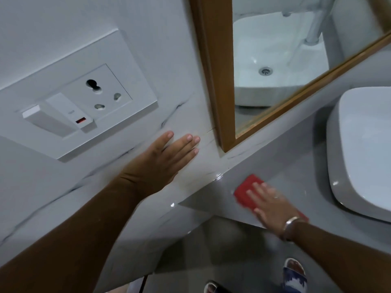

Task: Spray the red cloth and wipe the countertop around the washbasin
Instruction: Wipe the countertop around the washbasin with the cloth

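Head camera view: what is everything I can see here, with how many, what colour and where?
Folded red cloth: one, red, flat on the countertop under the right hand.
Glossy grey countertop: one, grey, left of the basin.
White ceramic washbasin: one, white, right side, on the countertop.
Wood-framed mirror: one, brown frame, on the wall above the counter, reflecting the basin and a tap.
White switch and socket plate: one, white, on the left wall.
Sandalled feet: two, on the floor below.
Metal bracelet: one, right wrist.
Left hand: open, flat against the marbled wall.
Right hand: flat, pressing the cloth.
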### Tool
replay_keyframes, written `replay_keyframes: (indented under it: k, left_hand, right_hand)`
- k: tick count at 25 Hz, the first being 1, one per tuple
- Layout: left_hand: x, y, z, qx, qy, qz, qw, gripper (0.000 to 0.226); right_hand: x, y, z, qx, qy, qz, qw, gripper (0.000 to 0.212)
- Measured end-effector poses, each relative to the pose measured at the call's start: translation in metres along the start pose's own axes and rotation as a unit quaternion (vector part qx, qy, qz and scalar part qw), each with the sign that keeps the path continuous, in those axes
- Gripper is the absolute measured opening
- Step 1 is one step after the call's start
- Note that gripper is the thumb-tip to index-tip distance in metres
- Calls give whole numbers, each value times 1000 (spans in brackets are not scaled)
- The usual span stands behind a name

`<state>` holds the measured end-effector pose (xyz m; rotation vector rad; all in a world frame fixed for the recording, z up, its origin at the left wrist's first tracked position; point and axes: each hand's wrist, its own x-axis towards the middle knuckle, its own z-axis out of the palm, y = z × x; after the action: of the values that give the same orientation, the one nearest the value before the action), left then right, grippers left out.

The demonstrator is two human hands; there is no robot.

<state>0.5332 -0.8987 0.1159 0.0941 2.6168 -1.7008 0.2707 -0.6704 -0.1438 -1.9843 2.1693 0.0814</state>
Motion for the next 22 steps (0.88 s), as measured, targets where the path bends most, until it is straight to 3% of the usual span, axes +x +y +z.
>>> replay_keyframes:
  k: [2, 4, 6, 8, 10, 13, 15, 18, 22]
  left_hand:
    - [1, 0, -1, 3, 5, -3, 1000, 67]
    - [1, 0, -1, 5, 2, -3, 1000, 69]
    - [0, 0, -1, 7, -4, 2, 1000, 70]
    - [0, -2, -3, 5, -8, 6, 1000, 69]
    - [-1, 1, -3, 3, -13, 4, 1000, 69]
    - [2, -1, 1, 10, -7, 3, 1000, 63]
    - [2, -2, -1, 1, -4, 6, 1000, 61]
    - [3, -2, -4, -4, 11, -1, 1000, 57]
    - [5, -1, -2, -27, 31, -12, 999, 57]
  right_hand:
    - [2, 41, -5, 16, 2, 174, 985, 67]
    - [32, 24, -11, 89, 14, 340, 936, 66]
    - [69, -45, -16, 123, 22, 383, 915, 68]
    - [86, -134, -13, 140, 20, 305, 942, 69]
    - [75, -206, -2, 139, 39, 158, 977, 68]
    - [61, -191, 0, 43, -11, -64, 997, 70]
    - [53, -146, -7, -3, -24, -118, 993, 70]
    - [20, -65, -6, 27, -9, 68, 997, 67]
    - [4, 19, -7, 47, 36, 303, 951, 59]
